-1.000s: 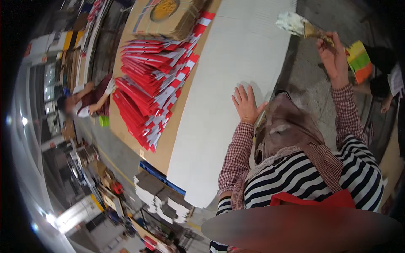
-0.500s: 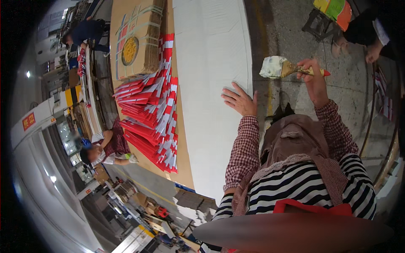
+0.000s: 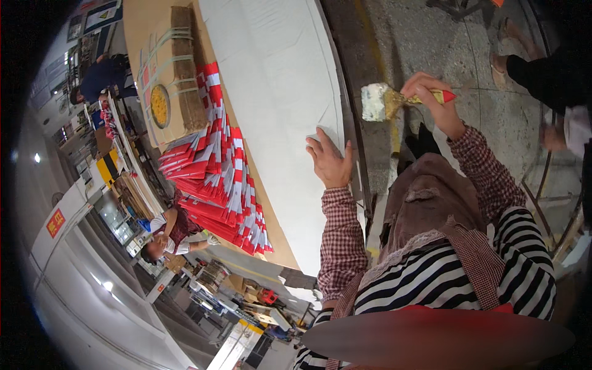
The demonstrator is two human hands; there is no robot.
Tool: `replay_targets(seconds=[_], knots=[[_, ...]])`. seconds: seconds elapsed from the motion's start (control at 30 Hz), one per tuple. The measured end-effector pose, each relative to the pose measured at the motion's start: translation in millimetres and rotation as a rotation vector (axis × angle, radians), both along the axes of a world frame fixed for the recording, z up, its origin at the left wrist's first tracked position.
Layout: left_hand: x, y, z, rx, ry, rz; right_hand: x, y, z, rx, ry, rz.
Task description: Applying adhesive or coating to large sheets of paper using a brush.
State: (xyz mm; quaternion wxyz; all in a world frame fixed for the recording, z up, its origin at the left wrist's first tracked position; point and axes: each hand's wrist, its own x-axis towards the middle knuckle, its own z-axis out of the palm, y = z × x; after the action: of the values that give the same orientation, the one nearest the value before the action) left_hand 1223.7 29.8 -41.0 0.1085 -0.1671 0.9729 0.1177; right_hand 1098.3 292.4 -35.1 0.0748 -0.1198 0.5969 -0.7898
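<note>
A wide paintbrush (image 3: 394, 100) was gripped tight in the right hand (image 3: 431, 98), out past the table edge, above the bare floor (image 3: 444, 43). The left hand (image 3: 330, 161) was laid open and flat on the big white sheet (image 3: 277, 80), close to its edge.

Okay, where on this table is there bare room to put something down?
The white sheet is bare between the left hand at the table's edge and the fanned red-and-white pieces. That fan and the cardboard box crowd the far strip. The right hand holds a brush off the table.
</note>
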Motion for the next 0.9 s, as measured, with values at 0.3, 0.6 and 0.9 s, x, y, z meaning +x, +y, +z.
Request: replay_targets(seconds=[0.3,0.6,0.9], knots=[[-0.8,8.3,-0.7,0.011,-0.028,-0.001,-20.8,-12.8,-23.0,0.002,-0.012,-0.002],[-19.6,42.7,-30.0,-0.273,0.120,0.138,-18.5,29.1,-16.8,0.128,-0.017,-0.084],[-79.1,22.4,-24.3,-0.245,-0.010,-0.026,-39.5,15.2,-5.6,0.149,0.035,-0.067]])
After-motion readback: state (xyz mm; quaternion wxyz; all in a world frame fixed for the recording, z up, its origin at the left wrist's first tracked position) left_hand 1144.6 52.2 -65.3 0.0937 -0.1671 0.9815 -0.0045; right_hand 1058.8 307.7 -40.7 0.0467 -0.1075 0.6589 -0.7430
